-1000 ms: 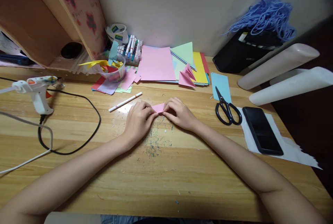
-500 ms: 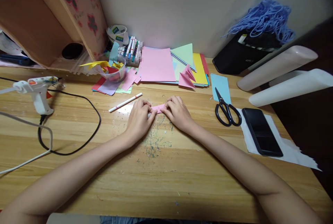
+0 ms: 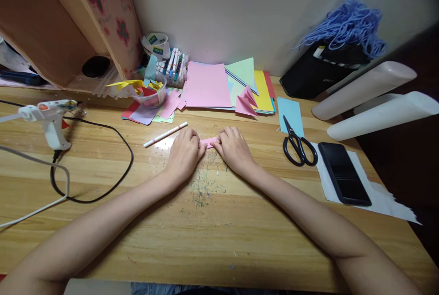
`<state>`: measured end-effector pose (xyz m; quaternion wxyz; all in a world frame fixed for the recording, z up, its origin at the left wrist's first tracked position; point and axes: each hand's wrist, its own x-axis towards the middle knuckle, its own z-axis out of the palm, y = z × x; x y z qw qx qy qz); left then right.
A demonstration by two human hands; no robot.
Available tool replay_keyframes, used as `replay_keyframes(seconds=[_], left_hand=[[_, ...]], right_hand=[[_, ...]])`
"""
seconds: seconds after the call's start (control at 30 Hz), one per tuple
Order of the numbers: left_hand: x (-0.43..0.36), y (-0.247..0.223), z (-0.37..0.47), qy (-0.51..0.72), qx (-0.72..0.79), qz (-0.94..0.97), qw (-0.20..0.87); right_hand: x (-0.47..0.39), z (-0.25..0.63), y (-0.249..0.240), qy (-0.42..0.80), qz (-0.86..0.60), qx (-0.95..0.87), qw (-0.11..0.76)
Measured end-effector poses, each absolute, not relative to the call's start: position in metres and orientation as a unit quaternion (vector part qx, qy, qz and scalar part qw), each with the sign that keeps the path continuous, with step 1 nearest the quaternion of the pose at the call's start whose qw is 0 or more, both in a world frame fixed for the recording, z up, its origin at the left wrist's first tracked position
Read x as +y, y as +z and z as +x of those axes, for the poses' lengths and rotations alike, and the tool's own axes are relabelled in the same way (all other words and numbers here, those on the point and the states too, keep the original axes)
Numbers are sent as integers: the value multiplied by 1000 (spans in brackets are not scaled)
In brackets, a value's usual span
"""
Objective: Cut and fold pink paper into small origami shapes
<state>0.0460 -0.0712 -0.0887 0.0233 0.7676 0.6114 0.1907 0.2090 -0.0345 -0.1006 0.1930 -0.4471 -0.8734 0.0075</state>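
Observation:
A small pink paper strip (image 3: 208, 142) lies between my two hands, low over the table. My left hand (image 3: 184, 153) is closed on its left end, thumb and fingers pressed together. The right end is pinched by my right hand (image 3: 236, 149), with the fingers curled. Both ends of the strip are hidden under the fingers. Just left of my left hand a white marker with a red band (image 3: 165, 134) rests on the wooden table (image 3: 219, 235).
Colored paper sheets (image 3: 207, 85), folded pink paper (image 3: 246, 102) and a tub of scraps (image 3: 151, 96) stand behind. A glue gun (image 3: 51, 123) with cables is left; black scissors (image 3: 297, 146), a phone (image 3: 345, 174) and white rolls (image 3: 365, 89) are right.
The fingers of my left hand have curled slightly further over the strip. My right hand has barely shifted and still pinches the other end.

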Motion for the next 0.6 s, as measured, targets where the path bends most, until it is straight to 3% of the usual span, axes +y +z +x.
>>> replay_keyframes(seconds=[0.6], left_hand=[[-70, -87, 42, 217, 597, 770, 63]], right_hand=[[-33, 211, -100, 21, -459, -864, 205]])
